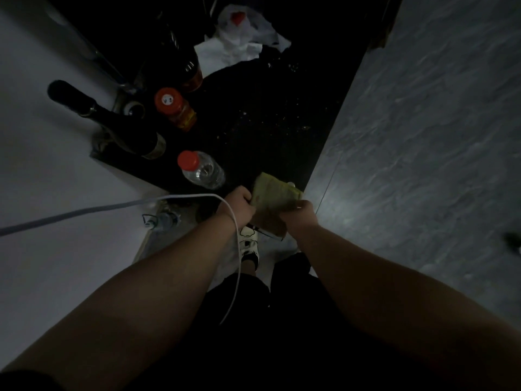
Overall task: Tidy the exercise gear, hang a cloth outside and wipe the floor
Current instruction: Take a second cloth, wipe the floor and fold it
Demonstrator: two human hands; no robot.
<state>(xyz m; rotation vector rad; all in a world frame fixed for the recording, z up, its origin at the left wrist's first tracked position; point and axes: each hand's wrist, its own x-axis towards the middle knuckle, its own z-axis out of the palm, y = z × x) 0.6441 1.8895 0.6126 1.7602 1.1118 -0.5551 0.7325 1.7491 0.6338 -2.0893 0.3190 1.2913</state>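
Yellow-green cloth (275, 193) sits bunched between left hand (237, 204) and right hand (299, 215), both gripping it, just beside the clear bottle (201, 170), probably gathered for carrying outside.

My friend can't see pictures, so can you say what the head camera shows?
Two hands, the left hand and the right hand, grip a folded yellow-green cloth over a dark floor. A clear bottle with a red cap, other bottles and a white plastic bag stand beyond, and a white cable crosses the left wrist.
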